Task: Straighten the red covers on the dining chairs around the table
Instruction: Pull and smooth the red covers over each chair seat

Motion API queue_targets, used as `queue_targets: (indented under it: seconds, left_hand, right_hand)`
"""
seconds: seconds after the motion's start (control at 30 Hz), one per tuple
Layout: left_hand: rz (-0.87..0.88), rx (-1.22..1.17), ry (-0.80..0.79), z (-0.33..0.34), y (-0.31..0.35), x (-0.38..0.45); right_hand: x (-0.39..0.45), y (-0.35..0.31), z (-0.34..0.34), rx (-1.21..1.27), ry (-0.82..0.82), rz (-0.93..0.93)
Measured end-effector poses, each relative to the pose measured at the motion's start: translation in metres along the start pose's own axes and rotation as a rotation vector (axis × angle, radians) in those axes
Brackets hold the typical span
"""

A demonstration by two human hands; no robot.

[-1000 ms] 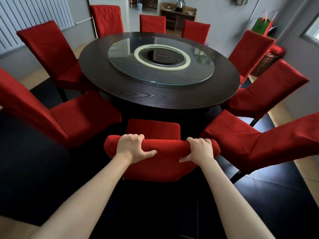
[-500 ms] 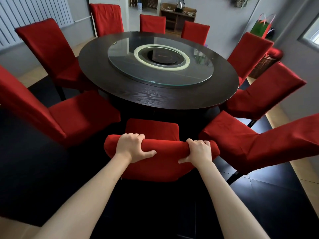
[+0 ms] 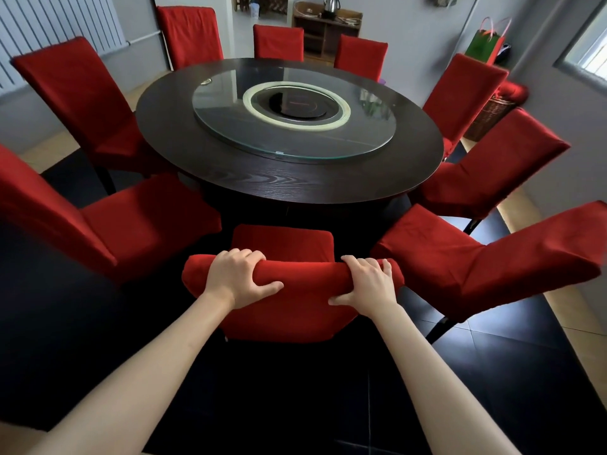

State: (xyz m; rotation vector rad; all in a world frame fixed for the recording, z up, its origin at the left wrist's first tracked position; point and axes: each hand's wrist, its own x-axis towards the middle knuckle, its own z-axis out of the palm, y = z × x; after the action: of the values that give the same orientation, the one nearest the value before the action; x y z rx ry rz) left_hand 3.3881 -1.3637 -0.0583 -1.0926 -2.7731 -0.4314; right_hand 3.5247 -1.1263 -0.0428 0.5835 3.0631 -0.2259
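1. A round dining table (image 3: 289, 188) of dark wood with visible grain fills the middle of the room, ringed by chairs in red fabric covers.
2. A round glass turntable (image 3: 295, 139) lies on the tabletop, with a pale ring around a black disc at its centre.
3. The nearest chair (image 3: 282, 320) stands pushed in at the table's near edge, its seat partly under the rim; its red cover (image 3: 305, 274) looks soft and matte, bunched into a rounded roll along the top of the backrest and smooth lower down.
4. The left hand (image 3: 241, 279) grips the top of the backrest, fingers curled over the roll, thumb spread across the back.
5. The right hand (image 3: 368, 284) grips it likewise toward the other end.
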Motion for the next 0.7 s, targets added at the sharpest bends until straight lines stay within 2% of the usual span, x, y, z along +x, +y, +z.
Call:
queue_targets:
  seconds: [0.13,0.27,0.7]
  left_hand:
    - [0.032,-0.08,0.053,-0.005,0.014,0.003]
    - [0.083,-0.127,0.071,-0.01,0.059,0.024]
    - [0.319,-0.159,-0.001,0.044,0.311,0.123]
  right_hand:
    - [-0.01,0.028,-0.012,0.047,0.021,0.025]
    - [-0.022,0.077,-0.032,0.099,0.06,0.113]
    - [-0.086,0.329,-0.095,0.101,0.13,0.377]
